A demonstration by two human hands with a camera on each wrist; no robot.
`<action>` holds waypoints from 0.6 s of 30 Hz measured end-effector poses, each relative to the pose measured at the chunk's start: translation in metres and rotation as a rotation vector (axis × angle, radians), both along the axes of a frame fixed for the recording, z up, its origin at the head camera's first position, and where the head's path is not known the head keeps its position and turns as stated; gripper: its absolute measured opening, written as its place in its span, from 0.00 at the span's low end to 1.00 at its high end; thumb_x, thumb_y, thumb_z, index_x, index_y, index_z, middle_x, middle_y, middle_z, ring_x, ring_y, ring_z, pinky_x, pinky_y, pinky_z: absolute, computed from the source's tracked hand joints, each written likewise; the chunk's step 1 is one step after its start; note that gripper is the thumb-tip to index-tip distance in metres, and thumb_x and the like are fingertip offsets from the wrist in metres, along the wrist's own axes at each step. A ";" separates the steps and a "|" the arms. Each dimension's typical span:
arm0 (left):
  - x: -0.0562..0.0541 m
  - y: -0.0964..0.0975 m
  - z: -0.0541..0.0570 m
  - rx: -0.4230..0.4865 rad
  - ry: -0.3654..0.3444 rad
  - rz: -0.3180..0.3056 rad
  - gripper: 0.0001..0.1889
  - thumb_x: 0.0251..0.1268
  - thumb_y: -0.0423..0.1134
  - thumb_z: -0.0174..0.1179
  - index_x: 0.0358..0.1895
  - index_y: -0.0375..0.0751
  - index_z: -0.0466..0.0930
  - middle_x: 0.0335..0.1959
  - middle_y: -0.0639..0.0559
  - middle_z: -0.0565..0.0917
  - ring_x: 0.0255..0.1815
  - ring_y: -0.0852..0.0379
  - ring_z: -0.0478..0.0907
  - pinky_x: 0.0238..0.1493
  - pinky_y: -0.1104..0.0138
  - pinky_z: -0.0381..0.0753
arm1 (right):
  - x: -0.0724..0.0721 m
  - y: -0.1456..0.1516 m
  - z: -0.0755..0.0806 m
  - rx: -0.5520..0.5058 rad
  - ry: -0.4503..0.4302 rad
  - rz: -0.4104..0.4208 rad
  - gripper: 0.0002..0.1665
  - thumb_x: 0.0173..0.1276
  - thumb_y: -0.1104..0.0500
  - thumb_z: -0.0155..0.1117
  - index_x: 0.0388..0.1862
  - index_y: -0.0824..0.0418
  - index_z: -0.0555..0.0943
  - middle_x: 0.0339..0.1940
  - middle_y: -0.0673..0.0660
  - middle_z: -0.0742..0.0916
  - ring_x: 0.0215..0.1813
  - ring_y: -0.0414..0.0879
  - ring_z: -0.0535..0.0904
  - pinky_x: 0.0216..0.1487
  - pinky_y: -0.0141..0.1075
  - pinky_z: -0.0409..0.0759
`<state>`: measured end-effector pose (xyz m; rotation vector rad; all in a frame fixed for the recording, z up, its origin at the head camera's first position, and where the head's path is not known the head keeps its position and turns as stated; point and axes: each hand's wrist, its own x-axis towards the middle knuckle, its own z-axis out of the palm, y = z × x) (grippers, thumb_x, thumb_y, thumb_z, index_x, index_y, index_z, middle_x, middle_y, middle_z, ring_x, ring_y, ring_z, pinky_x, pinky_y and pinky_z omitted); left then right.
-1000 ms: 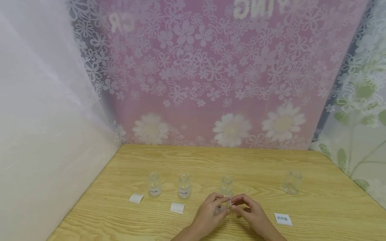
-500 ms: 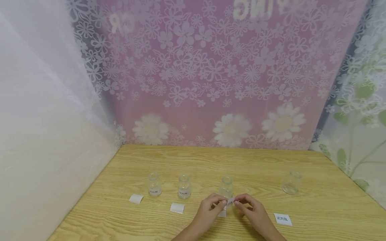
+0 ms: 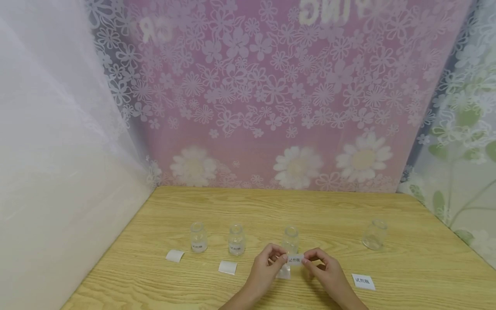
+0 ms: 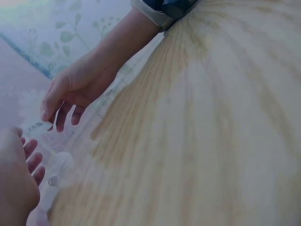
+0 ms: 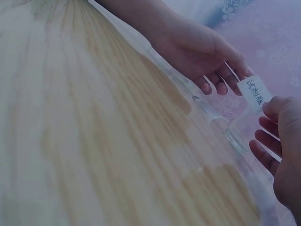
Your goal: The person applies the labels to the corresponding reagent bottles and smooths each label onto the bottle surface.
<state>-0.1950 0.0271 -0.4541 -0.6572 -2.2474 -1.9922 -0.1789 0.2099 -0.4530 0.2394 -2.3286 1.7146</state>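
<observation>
Between my two hands a small white label (image 3: 295, 259) printed with dark characters is stretched out flat. My left hand (image 3: 265, 268) pinches its left end with thumb and fingertips, and my right hand (image 3: 327, 272) pinches the right end. In the right wrist view the label (image 5: 254, 92) shows its printed face. A glass bottle (image 3: 291, 236) stands upright just behind, its lower part covered by the label and fingers. Under the left fingertips, a whitish square of paper (image 3: 284, 272) lies on the table, partly hidden by that hand.
Two glass bottles with printed labels, one (image 3: 198, 237) at the far left and one (image 3: 236, 239) beside it, stand on the wooden table (image 3: 186, 288). Blank white papers (image 3: 227, 267) lie before them. At right are an unlabelled bottle (image 3: 375, 234) and a printed label (image 3: 363, 281).
The label has turned from edge-on to flat, its print now facing the head camera. My hands have drawn slightly apart, uncovering the paper on the table below.
</observation>
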 end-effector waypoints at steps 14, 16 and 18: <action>-0.004 0.001 -0.005 -0.037 0.043 0.014 0.05 0.63 0.38 0.58 0.36 0.40 0.76 0.33 0.61 0.77 0.33 0.64 0.72 0.33 0.72 0.75 | -0.003 0.001 0.000 0.066 0.065 0.032 0.02 0.64 0.62 0.62 0.35 0.60 0.78 0.34 0.53 0.80 0.34 0.43 0.75 0.26 0.36 0.79; -0.005 0.001 -0.005 -0.052 0.054 0.029 0.05 0.63 0.38 0.58 0.36 0.40 0.76 0.35 0.61 0.75 0.33 0.64 0.72 0.33 0.72 0.75 | -0.004 0.002 -0.001 0.100 0.133 0.058 0.02 0.64 0.63 0.61 0.35 0.59 0.77 0.34 0.52 0.79 0.35 0.42 0.74 0.26 0.36 0.79; -0.006 0.001 -0.006 -0.076 0.060 0.048 0.05 0.63 0.39 0.59 0.36 0.42 0.76 0.35 0.61 0.74 0.33 0.64 0.71 0.32 0.72 0.74 | -0.006 0.003 -0.003 0.124 0.197 0.081 0.03 0.64 0.65 0.61 0.36 0.59 0.77 0.34 0.52 0.79 0.35 0.41 0.74 0.25 0.36 0.79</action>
